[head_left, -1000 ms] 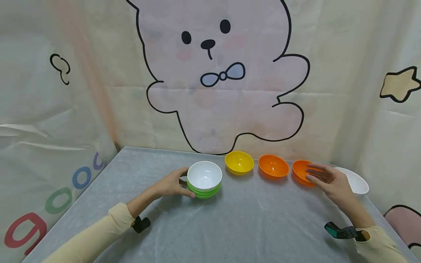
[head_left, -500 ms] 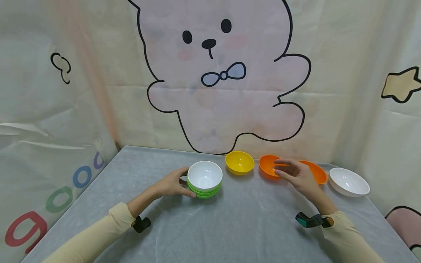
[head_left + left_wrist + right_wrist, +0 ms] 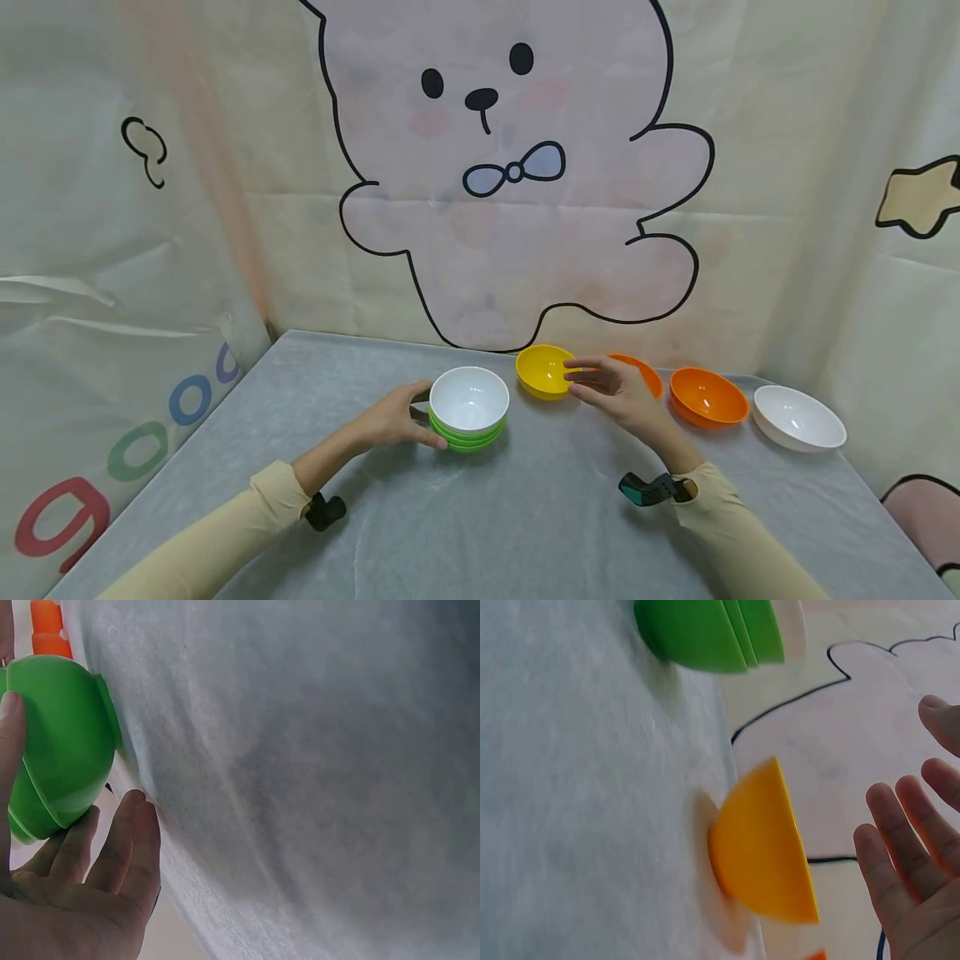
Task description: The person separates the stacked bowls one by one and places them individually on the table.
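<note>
Probably steadying it, my left grip point(image 3: 399, 419) clasps the stack point(image 3: 468, 412) — right grip point(image 3: 617, 393) spread, empty, by the tabletop's point(image 3: 525, 517) far-edge yellow bowl point(image 3: 542, 375).

The left grip point(image 3: 86, 894) holds stacked green bowls point(image 3: 69, 724) on grey cloth point(image 3: 315, 780), orange bowls point(image 3: 49, 645) beyond.

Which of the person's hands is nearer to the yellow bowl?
Right. The right hand hovers by the yellow bowl, at its right side, not gripping it. The left hand is farther away, at the left side of the bowl stack.
</note>
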`<act>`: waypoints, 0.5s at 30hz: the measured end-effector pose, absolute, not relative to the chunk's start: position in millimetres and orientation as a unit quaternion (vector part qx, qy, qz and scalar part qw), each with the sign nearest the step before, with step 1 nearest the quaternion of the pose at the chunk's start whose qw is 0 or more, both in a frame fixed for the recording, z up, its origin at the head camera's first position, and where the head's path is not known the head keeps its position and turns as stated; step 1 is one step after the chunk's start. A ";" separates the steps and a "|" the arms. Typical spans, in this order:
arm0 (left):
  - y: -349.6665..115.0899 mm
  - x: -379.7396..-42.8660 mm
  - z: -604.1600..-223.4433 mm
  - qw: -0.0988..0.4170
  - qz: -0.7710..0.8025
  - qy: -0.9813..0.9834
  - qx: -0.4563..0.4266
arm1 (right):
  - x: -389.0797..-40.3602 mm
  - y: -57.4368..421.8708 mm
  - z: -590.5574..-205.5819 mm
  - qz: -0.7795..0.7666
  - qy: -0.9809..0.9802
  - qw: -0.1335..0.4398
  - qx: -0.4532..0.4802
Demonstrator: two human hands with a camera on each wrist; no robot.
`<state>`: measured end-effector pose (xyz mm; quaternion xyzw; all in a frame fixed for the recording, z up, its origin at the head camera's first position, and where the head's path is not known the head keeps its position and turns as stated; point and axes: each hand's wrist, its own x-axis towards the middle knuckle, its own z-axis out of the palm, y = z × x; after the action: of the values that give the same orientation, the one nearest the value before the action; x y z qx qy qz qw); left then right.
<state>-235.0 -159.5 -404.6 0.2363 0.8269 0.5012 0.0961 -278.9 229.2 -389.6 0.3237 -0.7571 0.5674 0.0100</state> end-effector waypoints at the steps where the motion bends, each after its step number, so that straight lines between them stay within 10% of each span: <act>1: -159.5 -235.1 -404.6 0.094 0.501 0.827 0.238 | -279.5 225.5 -390.5 0.567 -0.756 0.008 0.326; 15: -159.0 -234.7 -404.2 0.097 0.504 0.824 0.241 | -280.1 189.3 -394.9 0.577 -0.741 -0.033 0.343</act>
<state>-234.7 -159.0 -404.2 0.2408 0.8238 0.5040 0.0971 -280.1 189.3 -394.9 0.3431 -0.7405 0.5768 -0.0334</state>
